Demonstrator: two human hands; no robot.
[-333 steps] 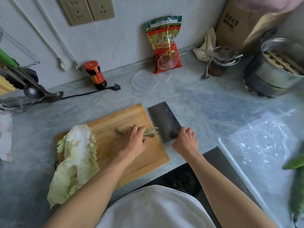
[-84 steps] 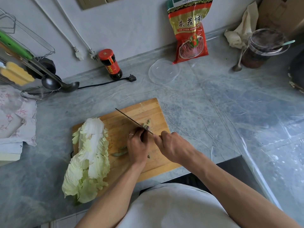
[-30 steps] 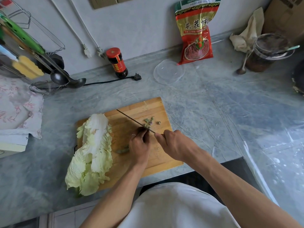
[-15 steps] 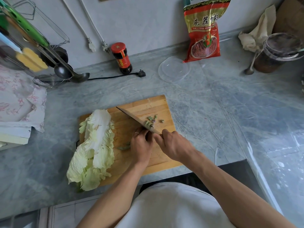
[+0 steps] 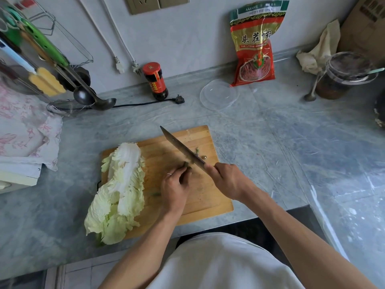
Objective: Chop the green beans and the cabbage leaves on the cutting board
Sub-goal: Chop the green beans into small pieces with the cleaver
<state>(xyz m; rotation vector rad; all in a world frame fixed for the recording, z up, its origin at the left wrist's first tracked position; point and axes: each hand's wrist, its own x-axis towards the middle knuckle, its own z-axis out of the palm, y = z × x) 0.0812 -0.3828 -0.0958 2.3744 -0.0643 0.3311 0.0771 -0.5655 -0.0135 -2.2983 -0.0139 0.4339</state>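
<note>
A wooden cutting board [image 5: 210, 197] lies on the grey counter. Pale green cabbage leaves [image 5: 119, 190] cover its left side and hang over the front edge. My left hand [image 5: 175, 184] presses down on the green beans [image 5: 185, 165], mostly hidden under my fingers; a stub shows at its left. My right hand [image 5: 227, 180] grips the handle of a cleaver [image 5: 181, 148], whose blade stands on edge against my left fingertips. A few chopped bean pieces [image 5: 200, 153] lie just right of the blade.
A dark sauce jar [image 5: 155, 81], a black plug and cord [image 5: 179, 100], a clear plastic lid [image 5: 218, 93] and a red food bag [image 5: 256, 44] stand behind the board. A ladle and utensil rack [image 5: 62, 80] sit at the left, a jar with spoon [image 5: 341, 76] at the right.
The cleaver has gone from lying flat to chopping on edge. Cut bean pieces have gathered right of the blade, and my left hand has crept leftward along the beans.
</note>
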